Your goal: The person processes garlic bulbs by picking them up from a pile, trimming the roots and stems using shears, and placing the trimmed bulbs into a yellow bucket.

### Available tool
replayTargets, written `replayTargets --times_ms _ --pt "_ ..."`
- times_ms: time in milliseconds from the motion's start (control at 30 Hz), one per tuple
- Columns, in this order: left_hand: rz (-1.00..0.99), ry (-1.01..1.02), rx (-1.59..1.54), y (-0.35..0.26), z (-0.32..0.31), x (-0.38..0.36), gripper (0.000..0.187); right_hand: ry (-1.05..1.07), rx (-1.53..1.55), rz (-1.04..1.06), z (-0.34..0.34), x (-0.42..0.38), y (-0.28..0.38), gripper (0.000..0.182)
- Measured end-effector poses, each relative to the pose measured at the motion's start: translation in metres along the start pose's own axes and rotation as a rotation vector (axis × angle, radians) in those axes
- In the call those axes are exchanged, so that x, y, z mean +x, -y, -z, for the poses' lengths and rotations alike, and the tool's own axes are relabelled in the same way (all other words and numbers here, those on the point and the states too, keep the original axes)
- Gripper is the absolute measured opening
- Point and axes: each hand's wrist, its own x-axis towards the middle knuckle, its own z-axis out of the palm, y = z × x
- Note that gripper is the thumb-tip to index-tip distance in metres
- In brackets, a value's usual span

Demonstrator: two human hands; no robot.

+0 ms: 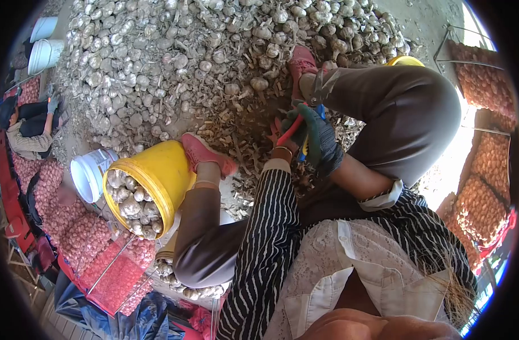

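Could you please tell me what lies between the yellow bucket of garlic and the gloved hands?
In the head view, a pink shoe lies between the yellow plastic bucket and the gloved hands.

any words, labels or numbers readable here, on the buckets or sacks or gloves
None can be read.
Yellow bucket: plain side, no print seen.
White bucket: no label showing.
Red mesh sacks: no tag legible.
Gloved left hand and right hand: no lettering visible on the gloves or the red-handled tool.
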Motion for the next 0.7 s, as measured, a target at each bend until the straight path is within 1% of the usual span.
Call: replayTargets --times_ms 33,67,100,133,167,200,233,300,333,400,433,500,567,633,667,700 --pt "-0.095 -0.008 0.106 0.096 0.06 0.034 0.069 -0.005 -0.07 -0.02 0.007 0.004 0.0 0.024" --pt "-0.202 -0.055 0.973 0.115 0.064 0.014 0.064 -0.011 -0.137 -0.038 0.01 0.007 -0.002 0.024" --pt "-0.293 -0.098 1.84 0.128 0.071 -0.014 0.06 -0.026 -0.105 -0.027 0.005 0.005 -0.003 0.023" --pt "-0.068 -0.072 1.959 0.088 0.069 -0.04 0.059 -0.022 -0.104 -0.035 0.003 0.004 -0.003 0.023" --pt "0.133 -0.075 1.966 0.047 0.085 -0.056 0.059 -0.022 -0.116 -0.057 0.002 0.004 -0.003 0.022" --pt "0.282 -0.116 1.985 0.012 0.108 -0.069 0.059 -0.018 -0.127 -0.076 0.0 0.004 -0.002 0.022" --pt "0.338 -0.135 1.996 -0.011 0.126 -0.079 0.059 -0.004 -0.125 -0.078 0.006 0.012 -0.004 0.022" --pt "0.379 -0.055 1.949 -0.044 0.136 -0.096 0.059 0.109 -0.164 -0.176 0.024 0.028 -0.011 0.035" --pt "0.365 0.065 1.87 -0.048 0.127 -0.102 0.059 0.106 -0.157 -0.177 0.021 0.028 -0.011 0.035" --pt "0.275 0.457 1.483 -0.058 0.086 -0.115 0.059 0.017 -0.08 -0.172 0.012 0.021 -0.012 0.033" --pt "0.28 0.463 1.486 -0.08 0.068 -0.113 0.059 0.011 -0.074 -0.171 0.013 0.022 -0.013 0.033" --pt "0.043 -0.291 1.31 -0.132 0.025 -0.088 0.064 0.028 -0.153 -0.193 0.015 0.025 -0.013 0.033" --pt "-0.196 -0.439 1.421 -0.172 0.003 -0.049 0.072 0.024 -0.154 -0.183 0.018 0.029 -0.011 0.034" --pt "-0.311 -0.559 1.559 -0.176 0.001 -0.014 0.07 0.025 -0.158 -0.172 0.013 0.029 -0.008 0.034" --pt "-0.311 -0.554 1.557 -0.192 -0.015 0.002 0.07 -0.021 -0.165 -0.154 0.005 0.026 -0.005 0.029" --pt "-0.23 -0.509 1.702 -0.218 -0.043 0.016 0.072 -0.066 -0.169 -0.134 0.0 0.024 -0.003 0.025"
